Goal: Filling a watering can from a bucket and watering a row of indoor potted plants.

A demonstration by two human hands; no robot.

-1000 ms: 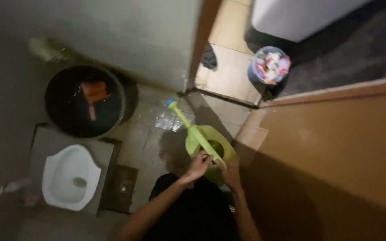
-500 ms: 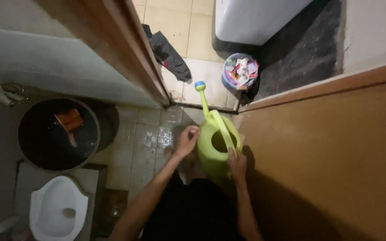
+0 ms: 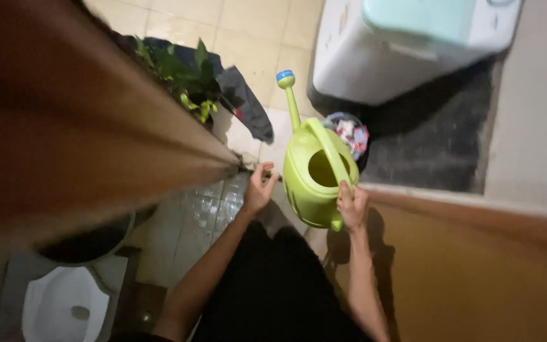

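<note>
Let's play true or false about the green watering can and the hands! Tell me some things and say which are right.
1. The right hand holds the green watering can by its handle. True.
2. The watering can's spout has a red tip. False: the tip is blue.
3. The left hand grips the can's spout. False: it is open beside the can, apart from the spout.
4. A small bin full of wrappers stands on the floor past the can. True.
5. A leafy plant shows behind the brown door. True.
6. The white floor toilet is at the top right. False: it is at the bottom left.
</note>
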